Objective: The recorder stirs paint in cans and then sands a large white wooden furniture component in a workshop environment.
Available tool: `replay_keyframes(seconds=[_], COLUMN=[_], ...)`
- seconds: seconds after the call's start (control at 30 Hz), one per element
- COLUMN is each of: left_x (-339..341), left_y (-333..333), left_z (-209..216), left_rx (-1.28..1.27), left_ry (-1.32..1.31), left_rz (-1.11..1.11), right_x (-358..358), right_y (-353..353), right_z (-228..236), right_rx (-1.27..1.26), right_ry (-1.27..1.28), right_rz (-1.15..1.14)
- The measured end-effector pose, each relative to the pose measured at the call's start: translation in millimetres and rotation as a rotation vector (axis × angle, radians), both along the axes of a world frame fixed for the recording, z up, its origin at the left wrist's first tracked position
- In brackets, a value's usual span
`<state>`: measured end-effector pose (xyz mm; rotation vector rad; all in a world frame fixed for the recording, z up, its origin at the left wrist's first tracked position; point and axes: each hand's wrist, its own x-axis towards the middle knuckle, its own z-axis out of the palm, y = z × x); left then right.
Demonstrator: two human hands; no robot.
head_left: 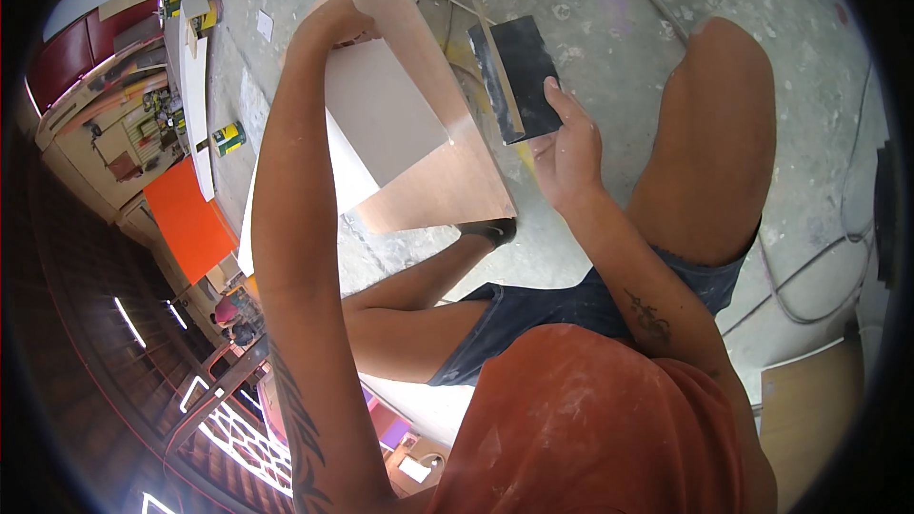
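In the head view, my only one, I have the right hand clamped on a black rectangular piece, thumb over its face near the lower right corner, the other fingers mostly hidden behind it. A tan strip runs lengthwise near its left side. The piece is held over the concrete floor, just to the right of a tan board; how high it hangs I cannot tell.

The relation I steer by is this: the grey panel lies on the board, to the left of the right hand and slightly farther from the body, with the board's bare right margin between them. Its long axis slants from upper left to lower right — much the way the black piece leans, though that one stands nearer to upright in my picture.

The left hand is nearer to the panel, at its far end, arm stretched out and fingers curled under. Whether those fingers pinch the edge or only rest by it, I cannot tell — the wrist hides them. A white sheet shows beside the panel's near left edge, partly behind the left forearm.
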<state>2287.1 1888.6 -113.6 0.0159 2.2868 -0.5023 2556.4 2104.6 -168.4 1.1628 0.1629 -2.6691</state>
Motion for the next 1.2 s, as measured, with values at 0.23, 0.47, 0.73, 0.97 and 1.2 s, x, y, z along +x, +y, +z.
replay_keyframes(seconds=[0.23,0.47,0.73,0.97,1.2], left_x=[1.0,1.4,1.0,10.0,20.3], left_y=[8.7,4.3,1.2,1.6,16.0], left_z=[4.5,2.9,-0.1,9.0,24.9], left_rx=[0.066,0.024,0.038,0.262,0.199], left_ry=[-0.059,-0.091,-0.096,-0.043,-0.078], left_rz=[0.156,0.100,0.111,0.179,-0.119], right_x=[6.0,1.7,6.8,6.5,2.0], right_y=[-0.5,2.2,-4.3,-6.9,-4.8], right_z=[-14.6,0.5,-13.7,-13.3,-0.2], right_rx=[0.014,-0.011,-0.012,-0.010,0.007], right_ry=[-0.025,0.006,0.027,0.026,-0.003], right_rz=[0.031,0.014,0.014,0.011,0.028])
